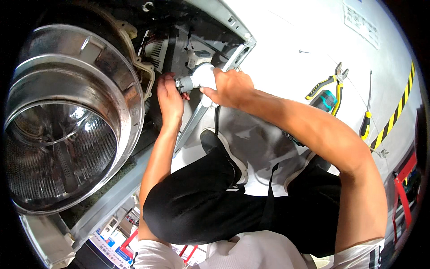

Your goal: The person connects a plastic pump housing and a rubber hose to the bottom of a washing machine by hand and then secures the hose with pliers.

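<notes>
"Which hand has what?"

"Right hand (234, 87) grips the white pipe (206, 77); left hand (171, 97) holds the grey hose end (186, 84), by the right edge of the machine (107, 202)."

"Done and left?"

"Machine's open, drum (101, 62) exposed, pipe meeting hose. Whether they're fastened, I can't tell. Pliers (340, 78) and screwdriver (366, 124) lie farther, toward the floor's (291, 40) right edge."

This looks like a repair workshop: an opened machine (118, 190) with a bare metal drum (129, 103) stands left of the left hand (170, 98), while pliers (340, 76), a screwdriver (367, 116) and black-and-yellow striped tape (397, 107) lie on the pale floor (286, 54) right of the right hand (235, 87).
</notes>
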A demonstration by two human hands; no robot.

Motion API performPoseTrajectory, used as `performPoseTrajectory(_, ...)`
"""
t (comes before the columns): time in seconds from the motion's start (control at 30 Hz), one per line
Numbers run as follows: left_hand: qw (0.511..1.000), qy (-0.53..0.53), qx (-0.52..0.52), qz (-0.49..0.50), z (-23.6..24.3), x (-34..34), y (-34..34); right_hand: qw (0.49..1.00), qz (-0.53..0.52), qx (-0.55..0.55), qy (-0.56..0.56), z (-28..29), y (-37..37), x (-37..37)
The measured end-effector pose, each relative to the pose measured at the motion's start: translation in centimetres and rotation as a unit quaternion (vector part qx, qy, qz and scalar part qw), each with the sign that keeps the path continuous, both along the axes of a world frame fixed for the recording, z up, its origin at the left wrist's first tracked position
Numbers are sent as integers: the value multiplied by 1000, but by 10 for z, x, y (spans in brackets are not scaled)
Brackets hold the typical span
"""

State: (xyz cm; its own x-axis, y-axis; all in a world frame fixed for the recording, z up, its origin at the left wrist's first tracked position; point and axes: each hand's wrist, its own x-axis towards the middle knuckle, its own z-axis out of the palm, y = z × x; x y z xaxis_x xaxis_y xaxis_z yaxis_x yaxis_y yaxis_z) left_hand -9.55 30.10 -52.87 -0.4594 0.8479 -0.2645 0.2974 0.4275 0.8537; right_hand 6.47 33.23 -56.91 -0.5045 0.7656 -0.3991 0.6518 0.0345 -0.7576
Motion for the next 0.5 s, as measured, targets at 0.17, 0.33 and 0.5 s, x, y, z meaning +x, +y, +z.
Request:
performPoseTrajectory(0.17,993,91,-3,-73,6,-1,6,997,70,-25,4,1,1,11)
performPoseTrajectory(0.33,947,273,58,-157,-8,-21,5,997,78,-5,2,11,2,7)
performPoseTrajectory(0.5,977,183,27,-107,-1,-12,5,995,92,10,-27,12,3,4)
